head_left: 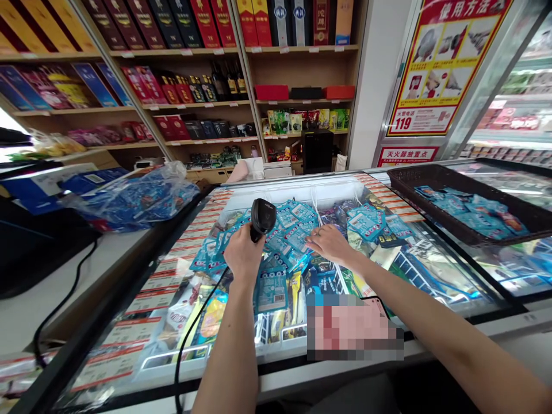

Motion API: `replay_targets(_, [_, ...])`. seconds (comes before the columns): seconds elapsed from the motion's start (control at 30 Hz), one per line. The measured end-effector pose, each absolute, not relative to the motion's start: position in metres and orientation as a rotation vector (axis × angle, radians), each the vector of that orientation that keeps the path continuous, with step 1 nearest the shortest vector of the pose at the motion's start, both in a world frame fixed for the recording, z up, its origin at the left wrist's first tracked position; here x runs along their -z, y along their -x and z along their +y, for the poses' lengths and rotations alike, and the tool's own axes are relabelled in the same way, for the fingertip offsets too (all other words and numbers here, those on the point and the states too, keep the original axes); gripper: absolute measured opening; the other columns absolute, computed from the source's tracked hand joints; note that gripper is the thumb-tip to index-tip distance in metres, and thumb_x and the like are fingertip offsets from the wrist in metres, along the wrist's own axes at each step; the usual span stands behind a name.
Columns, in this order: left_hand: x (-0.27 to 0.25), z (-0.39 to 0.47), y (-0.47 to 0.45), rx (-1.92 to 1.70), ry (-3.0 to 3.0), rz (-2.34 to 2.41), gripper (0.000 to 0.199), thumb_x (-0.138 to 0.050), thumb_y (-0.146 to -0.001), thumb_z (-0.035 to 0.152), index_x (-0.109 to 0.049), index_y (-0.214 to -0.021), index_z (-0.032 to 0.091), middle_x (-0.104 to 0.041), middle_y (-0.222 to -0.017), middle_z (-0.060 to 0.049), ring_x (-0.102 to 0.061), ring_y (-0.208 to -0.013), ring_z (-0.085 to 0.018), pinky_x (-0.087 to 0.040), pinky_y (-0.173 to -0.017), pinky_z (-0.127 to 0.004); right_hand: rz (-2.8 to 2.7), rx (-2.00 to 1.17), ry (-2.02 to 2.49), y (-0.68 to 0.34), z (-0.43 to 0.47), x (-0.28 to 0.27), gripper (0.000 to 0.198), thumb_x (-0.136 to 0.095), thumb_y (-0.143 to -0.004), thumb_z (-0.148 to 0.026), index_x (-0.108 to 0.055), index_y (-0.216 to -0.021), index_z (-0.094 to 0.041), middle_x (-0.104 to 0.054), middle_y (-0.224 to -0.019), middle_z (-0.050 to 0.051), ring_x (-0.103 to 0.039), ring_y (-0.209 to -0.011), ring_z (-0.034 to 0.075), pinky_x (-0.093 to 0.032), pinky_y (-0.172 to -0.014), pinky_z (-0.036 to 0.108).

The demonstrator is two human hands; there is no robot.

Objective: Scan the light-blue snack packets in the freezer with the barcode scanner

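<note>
In my left hand is a black handheld barcode scanner, its head raised over the packets and its cord running down along my forearm. My right hand lies palm down with fingers stretched out, the fingertips at the edge of a heap of small blue packets. These packets are spread over the glass top of a chest freezer. One blue packet with a barcode lies nearer to me. More blue packets are to the right of my right hand.
A dark brown tray with blue packets stands on the right. At left, a clear plastic bag of blue packets rests on a counter. A phone, mostly blurred out, lies near the front edge. Shelves of boxes stand behind.
</note>
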State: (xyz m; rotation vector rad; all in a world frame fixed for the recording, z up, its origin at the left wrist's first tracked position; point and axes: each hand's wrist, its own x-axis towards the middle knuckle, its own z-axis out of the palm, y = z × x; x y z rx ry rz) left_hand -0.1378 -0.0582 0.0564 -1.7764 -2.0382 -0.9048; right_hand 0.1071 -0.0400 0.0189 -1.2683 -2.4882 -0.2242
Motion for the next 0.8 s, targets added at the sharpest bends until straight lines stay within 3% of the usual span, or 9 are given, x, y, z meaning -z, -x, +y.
replay_targets(0.07, [-0.056,-0.058,0.138,0.898,1.804,-2.02,0.041,-0.052,-0.08,0.043,-0.057,-0.115,0.022,-0.066,-0.099,-0.01,-0.06,-0.094,-0.027,-0.042,-0.068,-0.032,-2.456,0.213,1.295,-0.104,-0.036,-0.023,0.046,-0.029,-0.095,-0.045,-0.067,-0.103,-0.021,-0.066,-0.104,0.008,-0.055,-0.099,0.021,-0.037,-0.09,0.037])
replay_targets(0.17, [-0.054,-0.058,0.138,0.882,1.842,-2.002,0.041,-0.052,-0.08,0.043,-0.057,-0.115,0.021,-0.066,-0.098,-0.01,-0.06,-0.095,-0.027,-0.042,-0.07,-0.032,-2.476,0.13,1.147,-0.094,-0.022,-0.029,0.039,-0.034,-0.095,-0.036,-0.054,-0.125,-0.021,-0.053,-0.131,0.005,-0.048,-0.116,0.02,-0.036,-0.096,0.034])
replay_targets(0.23, [-0.053,-0.057,0.138,0.874,1.863,-1.989,0.04,-0.052,-0.081,0.042,-0.057,-0.114,0.021,-0.066,-0.098,-0.011,-0.059,-0.096,-0.027,-0.043,-0.071,-0.032,-2.59,0.016,1.014,-0.088,-0.012,-0.033,0.045,-0.043,-0.092,-0.031,-0.042,-0.136,-0.025,-0.041,-0.143,0.003,-0.041,-0.124,0.02,-0.036,-0.099,0.033])
replay_targets(0.37, [-0.051,-0.056,0.138,0.857,1.877,-1.972,0.041,-0.052,-0.081,0.043,-0.056,-0.115,0.022,-0.066,-0.099,-0.01,-0.059,-0.097,-0.027,-0.043,-0.071,-0.032,-2.678,-0.161,1.071,-0.086,0.001,-0.038,0.062,-0.056,-0.083,-0.029,-0.035,-0.141,-0.026,-0.046,-0.139,0.003,-0.047,-0.117,0.023,-0.04,-0.093,0.034])
replay_targets(0.53, [-0.052,-0.057,0.136,0.831,1.888,-1.955,0.04,-0.052,-0.081,0.042,-0.057,-0.115,0.022,-0.066,-0.1,-0.01,-0.06,-0.097,-0.026,-0.043,-0.072,-0.032,-2.646,-0.205,1.174,-0.1,0.003,-0.037,0.073,-0.069,-0.069,-0.047,-0.047,-0.134,-0.02,-0.054,-0.124,0.011,-0.048,-0.111,0.026,-0.04,-0.091,0.036])
replay_targets(0.67, [-0.053,-0.059,0.133,0.803,1.911,-1.929,0.039,-0.052,-0.082,0.041,-0.056,-0.115,0.022,-0.066,-0.1,-0.01,-0.06,-0.097,-0.025,-0.043,-0.071,-0.031,-2.463,-0.242,1.29,-0.114,-0.003,-0.033,0.071,-0.073,-0.058,-0.058,-0.06,-0.117,-0.019,-0.056,-0.111,0.01,-0.05,-0.106,0.026,-0.041,-0.089,0.036])
replay_targets(0.8, [-0.052,-0.059,0.129,0.769,1.965,-1.874,0.037,-0.053,-0.081,0.04,-0.056,-0.114,0.022,-0.066,-0.101,-0.009,-0.06,-0.097,-0.025,-0.042,-0.07,-0.03,-2.071,-0.33,1.462,-0.137,-0.013,-0.03,0.049,-0.064,-0.07,-0.058,-0.062,-0.103,-0.02,-0.061,-0.103,0.007,-0.057,-0.093,0.021,-0.044,-0.081,0.033])
